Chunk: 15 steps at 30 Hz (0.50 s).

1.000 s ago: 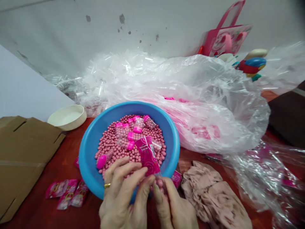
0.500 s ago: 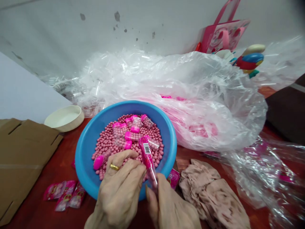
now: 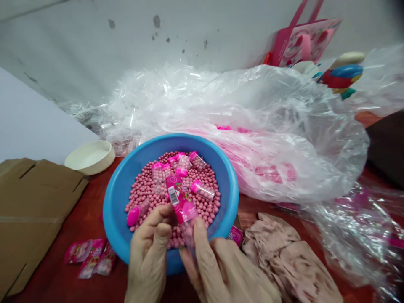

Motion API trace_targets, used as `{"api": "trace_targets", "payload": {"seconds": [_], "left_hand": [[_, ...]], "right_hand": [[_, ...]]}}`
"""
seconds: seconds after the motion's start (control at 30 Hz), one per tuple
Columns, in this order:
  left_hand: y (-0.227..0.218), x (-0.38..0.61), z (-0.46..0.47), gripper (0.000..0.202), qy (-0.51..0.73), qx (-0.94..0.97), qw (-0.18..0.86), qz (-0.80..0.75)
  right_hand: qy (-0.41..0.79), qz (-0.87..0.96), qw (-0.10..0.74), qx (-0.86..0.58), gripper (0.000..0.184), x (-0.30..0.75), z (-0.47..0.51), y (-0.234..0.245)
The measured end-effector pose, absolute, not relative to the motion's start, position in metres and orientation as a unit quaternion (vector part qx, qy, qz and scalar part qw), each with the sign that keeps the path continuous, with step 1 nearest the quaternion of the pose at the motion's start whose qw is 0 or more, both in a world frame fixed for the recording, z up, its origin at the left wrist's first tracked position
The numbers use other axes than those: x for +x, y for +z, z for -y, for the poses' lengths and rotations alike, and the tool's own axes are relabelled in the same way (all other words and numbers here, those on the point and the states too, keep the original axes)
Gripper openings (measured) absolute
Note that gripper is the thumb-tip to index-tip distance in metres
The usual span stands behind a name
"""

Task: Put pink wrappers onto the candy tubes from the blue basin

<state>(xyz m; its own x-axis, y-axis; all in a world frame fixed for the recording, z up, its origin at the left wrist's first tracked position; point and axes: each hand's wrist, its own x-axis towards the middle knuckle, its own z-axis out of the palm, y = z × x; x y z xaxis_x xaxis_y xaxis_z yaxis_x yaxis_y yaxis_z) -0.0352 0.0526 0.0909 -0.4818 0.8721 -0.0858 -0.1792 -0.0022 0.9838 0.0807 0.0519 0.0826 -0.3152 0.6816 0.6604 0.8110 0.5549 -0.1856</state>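
Note:
A pink printed packet (image 3: 180, 200) with a barcode and a clear lower end is pinched between the thumb and fingers of my right hand (image 3: 221, 261). The packet slants over a blue basin (image 3: 229, 191). My left hand (image 3: 150, 252) is closed beside it, fingers curled toward the packet's edge; whatever lies in them is hidden. Small pink beads (image 3: 142, 185) fill the basin's bottom. On them lie several clear tubes with pink caps, among them a capped tube (image 3: 203, 190) at right and a tube with a rounded pink cap (image 3: 135, 214) at left.
Finished-looking pink packets (image 3: 94, 256) lie left of the basin. A cream bowl (image 3: 91, 158) and cardboard (image 3: 38, 210) stand farther left. Behind is a large clear plastic bag (image 3: 268, 139) with pink contents. A crumpled beige cloth (image 3: 290, 256) lies at right, near loose clear film (image 3: 356, 227).
The packet has turned so its broad printed side faces me, its top now farther left. My left hand has drawn back and rolled, showing its thumb. The view has shifted slightly.

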Motion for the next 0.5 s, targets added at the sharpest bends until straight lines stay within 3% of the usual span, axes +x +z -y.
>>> {"api": "trace_targets", "payload": {"seconds": [0.07,0.17,0.33,0.4,0.5], "left_hand": [[0.093,-0.033,-0.054,0.027,0.645,0.232,0.504,-0.526],[0.097,-0.029,-0.058,0.019,0.636,0.136,0.568,-0.504],[0.098,-0.024,-0.061,0.014,0.632,0.043,0.609,-0.477],[0.097,-0.021,-0.061,0.015,0.624,0.035,0.619,-0.475],[0.098,-0.015,-0.057,0.012,0.63,0.032,0.605,-0.485]], "right_hand": [[-0.103,0.817,0.335,-0.457,0.025,0.081,-0.052,0.083],[-0.058,0.823,0.349,-0.445,0.028,0.082,-0.052,0.077],[0.274,0.679,0.493,-0.47,0.049,0.076,-0.049,0.059],[0.355,0.616,0.512,-0.483,0.039,0.071,-0.046,0.055],[0.353,0.598,0.523,-0.494,0.028,0.065,-0.042,0.057]]}}
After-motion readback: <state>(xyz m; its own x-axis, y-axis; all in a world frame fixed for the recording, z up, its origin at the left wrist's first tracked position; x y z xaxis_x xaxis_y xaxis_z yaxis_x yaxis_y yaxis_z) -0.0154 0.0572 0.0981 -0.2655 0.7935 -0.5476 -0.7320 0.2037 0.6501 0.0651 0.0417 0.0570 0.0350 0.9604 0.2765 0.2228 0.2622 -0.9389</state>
